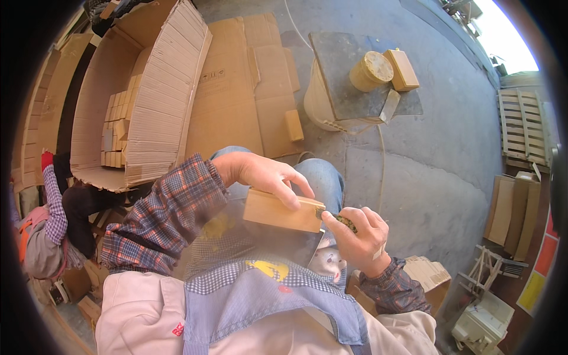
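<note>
My left hand (267, 177) reaches over a pale wooden box (283, 214) and grips its upper edge, with the thumb along the top. The box is held tilted above my lap, and a thin groove runs along its upper edge. In my right hand (361, 236) is a small putty knife (345, 223) with a crusted, mottled handle. Its dark tip touches the right end of the box. My right fingers are closed round the handle and hide part of it. A bandage is on the right wrist.
Ahead, a dark board (343, 56) on a white bucket (316, 97) carries a putty tub (371, 71), another wooden box (402, 70) and a metal scraper (389, 106). A carton (163, 94) of stacked wooden pieces stands left. Another person's sleeve (56, 201) shows at far left.
</note>
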`<state>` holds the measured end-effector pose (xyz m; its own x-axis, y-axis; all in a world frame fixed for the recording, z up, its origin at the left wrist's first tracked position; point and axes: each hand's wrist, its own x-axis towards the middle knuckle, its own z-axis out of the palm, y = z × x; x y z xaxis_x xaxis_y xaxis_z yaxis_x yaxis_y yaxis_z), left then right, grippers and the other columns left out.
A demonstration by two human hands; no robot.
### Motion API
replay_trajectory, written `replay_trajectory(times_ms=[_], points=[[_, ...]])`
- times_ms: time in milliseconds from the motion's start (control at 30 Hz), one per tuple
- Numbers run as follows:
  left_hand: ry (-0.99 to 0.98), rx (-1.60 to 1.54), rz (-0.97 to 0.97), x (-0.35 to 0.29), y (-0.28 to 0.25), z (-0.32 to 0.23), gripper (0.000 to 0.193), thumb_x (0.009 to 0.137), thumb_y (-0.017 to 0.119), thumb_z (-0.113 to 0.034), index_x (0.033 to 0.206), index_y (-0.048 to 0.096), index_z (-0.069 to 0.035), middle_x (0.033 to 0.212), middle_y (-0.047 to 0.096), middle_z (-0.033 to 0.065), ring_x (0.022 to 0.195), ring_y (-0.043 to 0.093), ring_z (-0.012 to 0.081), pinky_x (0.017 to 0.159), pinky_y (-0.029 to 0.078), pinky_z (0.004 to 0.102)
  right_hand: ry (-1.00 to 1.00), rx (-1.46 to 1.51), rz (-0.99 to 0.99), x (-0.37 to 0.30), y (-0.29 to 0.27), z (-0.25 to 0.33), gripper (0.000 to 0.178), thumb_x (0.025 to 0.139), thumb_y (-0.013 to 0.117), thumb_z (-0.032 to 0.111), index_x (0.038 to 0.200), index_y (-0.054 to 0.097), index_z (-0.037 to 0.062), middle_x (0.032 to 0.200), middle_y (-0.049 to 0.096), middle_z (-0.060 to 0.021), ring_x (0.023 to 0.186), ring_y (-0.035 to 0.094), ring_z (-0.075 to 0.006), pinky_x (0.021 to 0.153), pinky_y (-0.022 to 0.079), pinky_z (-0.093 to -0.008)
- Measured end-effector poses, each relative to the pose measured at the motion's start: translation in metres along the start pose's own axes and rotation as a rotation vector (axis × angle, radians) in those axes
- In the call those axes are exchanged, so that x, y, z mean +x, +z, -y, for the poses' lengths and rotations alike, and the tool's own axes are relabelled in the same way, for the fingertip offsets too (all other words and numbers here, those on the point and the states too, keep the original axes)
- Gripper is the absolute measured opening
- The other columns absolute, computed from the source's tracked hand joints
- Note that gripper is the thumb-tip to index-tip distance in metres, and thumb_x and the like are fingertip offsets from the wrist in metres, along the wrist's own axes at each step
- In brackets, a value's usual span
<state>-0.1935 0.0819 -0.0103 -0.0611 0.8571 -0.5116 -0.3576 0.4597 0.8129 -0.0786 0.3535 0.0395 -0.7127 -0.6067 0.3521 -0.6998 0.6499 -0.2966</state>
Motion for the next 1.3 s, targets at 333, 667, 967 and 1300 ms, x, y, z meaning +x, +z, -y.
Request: replay_trajectory(times_ms=[333, 667, 967, 1300], points=[[-0.003, 0.042, -0.008, 0.004, -0.004, 0.008, 0.082, 0.089, 0.077, -0.057, 0.154, 0.054, -0.012, 0.129, 0.07, 0.0208, 0.117, 0.067, 0.0268, 0.101, 0.05, 0.0391, 0.026, -0.102, 0.07, 0.007, -0.01, 0.005, 0.043, 0.066, 0.077, 0.007, 0.108, 0.082, 0.0174, 0.093, 0.062, -0.0009, 0.068, 0.058, -0.016, 0.06, 0.049, -0.0303], [-0.026, -0.007, -0.003, -0.002, -0.003, -0.003, 0.074, 0.089, 0.076, -0.049, 0.147, 0.06, -0.005, 0.137, 0.065, 0.0152, 0.126, 0.061, 0.024, 0.106, 0.048, 0.0366, 0.006, -0.051, 0.081, 0.012, -0.007, 0.003, 0.044, 0.066, 0.077, 0.009, 0.109, 0.081, 0.0183, 0.092, 0.062, -0.0005, 0.069, 0.058, -0.016, 0.06, 0.048, -0.0308], [-0.016, 0.013, -0.002, -0.003, -0.007, -0.002, 0.075, 0.09, 0.076, -0.049, 0.148, 0.058, -0.005, 0.136, 0.065, 0.0144, 0.124, 0.061, 0.0238, 0.105, 0.048, 0.0364, 0.0, -0.021, 0.029, 0.016, 0.0, 0.007, 0.043, 0.065, 0.079, 0.009, 0.108, 0.081, 0.0181, 0.091, 0.061, 0.0002, 0.068, 0.057, -0.0154, 0.06, 0.048, -0.031], [0.027, -0.029, 0.021, -0.003, -0.013, 0.018, 0.08, 0.089, 0.077, -0.056, 0.154, 0.054, -0.014, 0.128, 0.07, 0.0168, 0.116, 0.065, 0.023, 0.099, 0.049, 0.0368, 0.242, 0.083, -0.195, 0.026, -0.006, -0.037, 0.024, 0.086, 0.074, 0.003, 0.109, 0.077, 0.0082, 0.095, 0.068, -0.0063, 0.077, 0.066, -0.0221, 0.065, 0.051, -0.033]])
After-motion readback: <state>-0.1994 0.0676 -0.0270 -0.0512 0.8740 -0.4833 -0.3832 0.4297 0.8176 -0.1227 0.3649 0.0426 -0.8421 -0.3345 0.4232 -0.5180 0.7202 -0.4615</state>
